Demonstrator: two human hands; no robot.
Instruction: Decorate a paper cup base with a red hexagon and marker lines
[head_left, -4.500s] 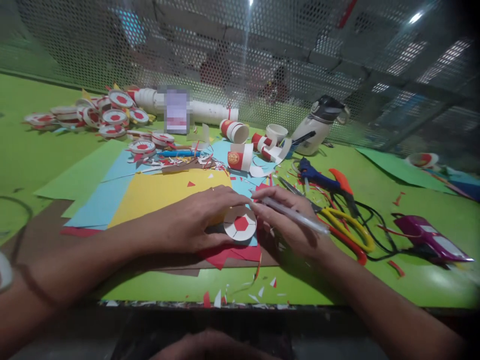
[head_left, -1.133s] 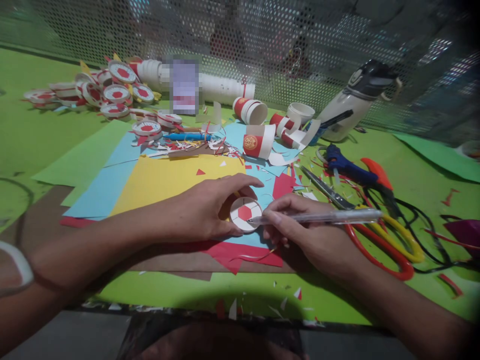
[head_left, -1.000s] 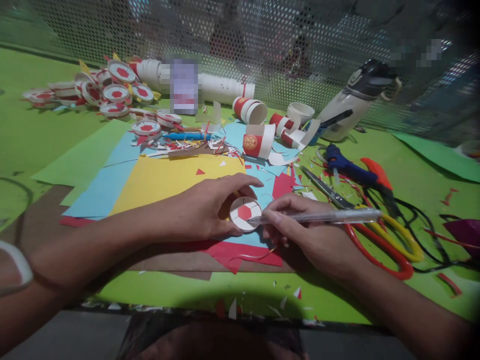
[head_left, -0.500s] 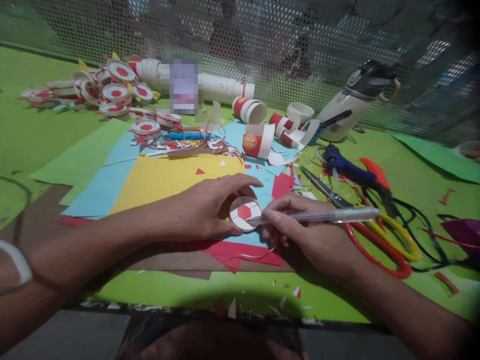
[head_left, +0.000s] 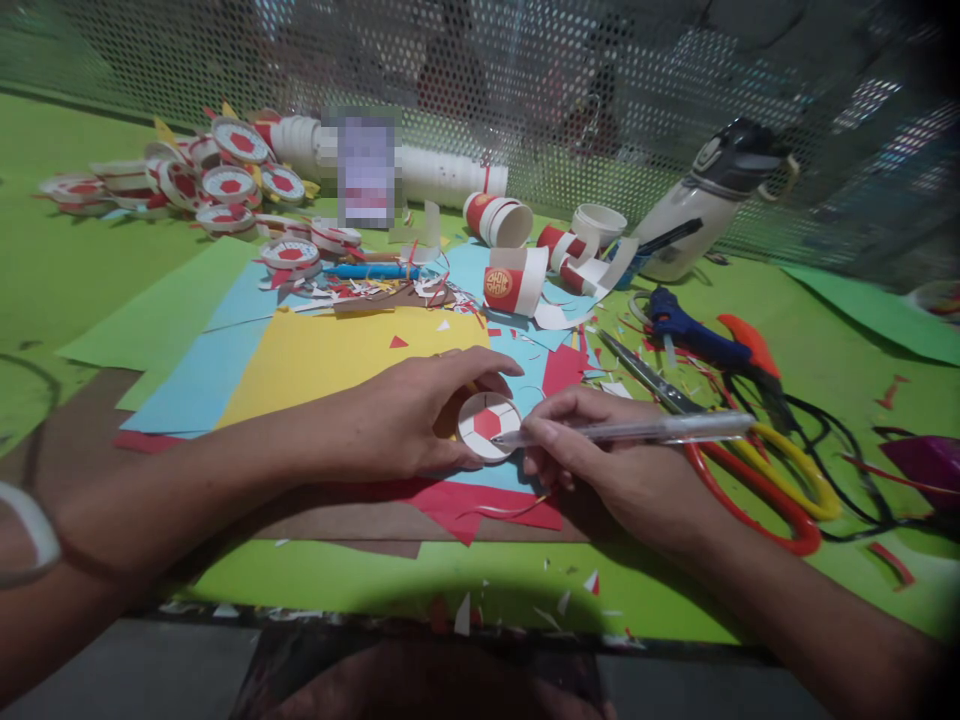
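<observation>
My left hand [head_left: 420,410] curves around a small round white disc [head_left: 504,412], thumb at its near edge and fingers over its far side. The disc looks like a cut paper-cup base; it bears a red hexagon and thin dark lines running to the rim. In my right hand [head_left: 592,440] is a clear-barrelled pen [head_left: 660,430], pinched near its tip, which meets the disc at the hexagon's lower edge. Beneath both hands lie sheets of blue, red and yellow paper [head_left: 337,350].
Scissors [head_left: 795,520] and a blue glue gun [head_left: 697,330] with a black cord lie right. Cut paper cups [head_left: 517,285] and a tilted bottle [head_left: 690,215] are behind. Finished-looking discs [head_left: 232,185] pile up at back left, near a blue pen [head_left: 375,271]. Scraps litter the green table [head_left: 300,580].
The pen tip has shifted very slightly on the disc. Both hands keep their hold, and the whole view has drifted a little.
</observation>
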